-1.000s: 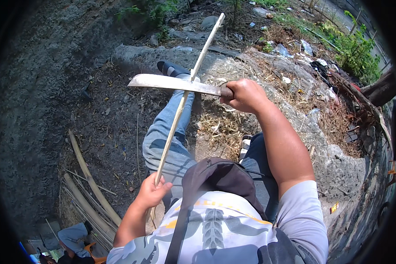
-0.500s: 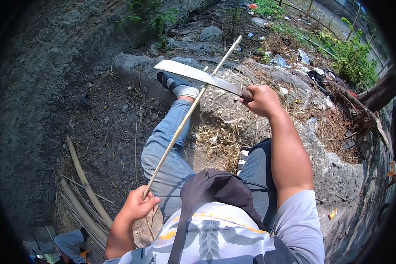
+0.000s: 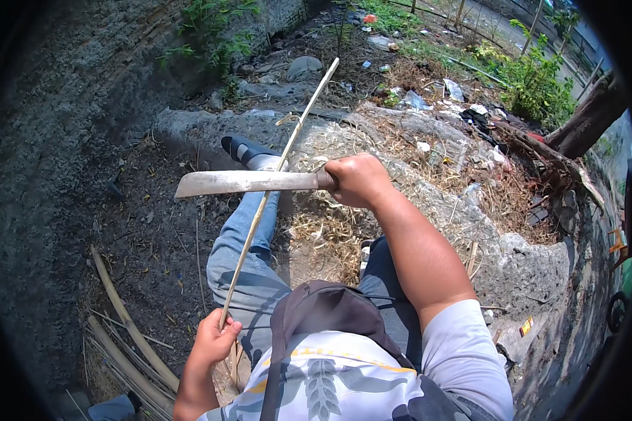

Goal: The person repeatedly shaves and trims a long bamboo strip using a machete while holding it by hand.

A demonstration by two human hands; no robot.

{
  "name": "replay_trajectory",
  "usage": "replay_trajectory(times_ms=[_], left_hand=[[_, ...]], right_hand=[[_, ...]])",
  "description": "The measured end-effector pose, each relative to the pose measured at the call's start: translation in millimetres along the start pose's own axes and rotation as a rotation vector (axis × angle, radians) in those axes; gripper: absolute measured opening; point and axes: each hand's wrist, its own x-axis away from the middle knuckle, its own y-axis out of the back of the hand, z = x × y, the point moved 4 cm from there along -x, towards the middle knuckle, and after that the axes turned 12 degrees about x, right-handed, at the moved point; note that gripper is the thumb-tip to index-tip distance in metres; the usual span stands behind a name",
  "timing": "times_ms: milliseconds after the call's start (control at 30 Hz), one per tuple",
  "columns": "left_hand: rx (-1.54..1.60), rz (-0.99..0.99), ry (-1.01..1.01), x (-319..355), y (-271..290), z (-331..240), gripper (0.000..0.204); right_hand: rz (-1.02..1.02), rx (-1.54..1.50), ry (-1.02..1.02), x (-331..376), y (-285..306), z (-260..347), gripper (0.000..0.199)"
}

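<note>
My left hand point(image 3: 215, 338) is closed round the lower end of a long pale wooden stick point(image 3: 252, 242), which slants up and away to the right. The brown handle of a machete point(image 3: 239, 182) is in the fist of my right hand point(image 3: 359, 180). Its broad grey blade points left and lies across the stick about midway along, over my outstretched shin; whether the edge bites into the wood I cannot tell. Beyond the blade, a small light shaving point(image 3: 286, 119) shows beside the stick's upper part.
Pale shavings point(image 3: 323, 235) litter the ground between my legs. Long bent poles point(image 3: 130, 309) and thin strips lie at lower left, near a rough wall point(image 3: 56, 140). Scattered rubbish and a tree trunk point(image 3: 588, 116) are at right. At the lower left edge shows another person's trouser leg point(image 3: 112, 409).
The machete has come nearer me along the stick, its blade turning from slanted to almost level. My right hand has moved left and nearer. The whole view has shifted slightly.
</note>
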Motion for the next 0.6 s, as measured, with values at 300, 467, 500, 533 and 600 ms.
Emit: replay_trajectory(times_ms=[300, 467, 500, 533, 600], left_hand=[[-0.063, 0.099, 0.004, 16.3, 8.2, -15.8, 0.042], [-0.086, 0.095, 0.077, 12.8, 13.0, -21.7, 0.042], [-0.082, 0.062, 0.063, 11.6, 14.5, -17.0, 0.041], [-0.078, 0.031, 0.049, 10.2, 15.9, -15.0, 0.040], [-0.097, 0.055, 0.024, 9.9, 5.2, -16.3, 0.038]], right_hand=[[0.126, -0.190, -0.250, 11.5, 25.7, -58.0, 0.021], [0.119, -0.257, -0.425, 17.4, 18.1, -70.2, 0.029], [0.129, -0.201, -0.392, 14.5, 20.3, -60.8, 0.023], [0.139, -0.144, -0.360, 9.7, 23.5, -51.7, 0.019], [0.186, -0.136, -0.244, 6.8, 23.1, -35.2, 0.016]])
